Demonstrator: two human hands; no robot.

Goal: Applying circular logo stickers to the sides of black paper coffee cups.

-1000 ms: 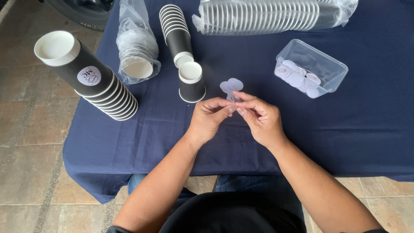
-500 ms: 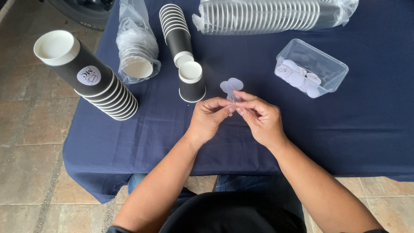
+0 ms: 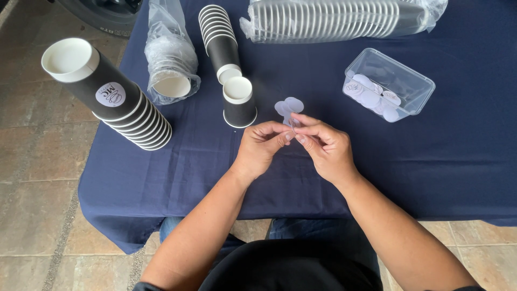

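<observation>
My left hand [image 3: 262,145] and my right hand [image 3: 323,146] meet over the dark blue tablecloth [image 3: 431,172], fingertips pinched together on a small round white sticker piece [image 3: 291,124]. Just beyond the fingertips lie a few round white stickers [image 3: 288,106] on the cloth. A single black paper cup [image 3: 239,102] with a white rim stands upright a little to the left of them.
A leaning stack of black cups [image 3: 113,99] overhangs the table's left edge. Further back lie a short cup stack [image 3: 218,40], a plastic bag of lids [image 3: 169,59] and a long bagged sleeve of cups [image 3: 334,19]. A clear tub of round stickers [image 3: 386,86] sits right.
</observation>
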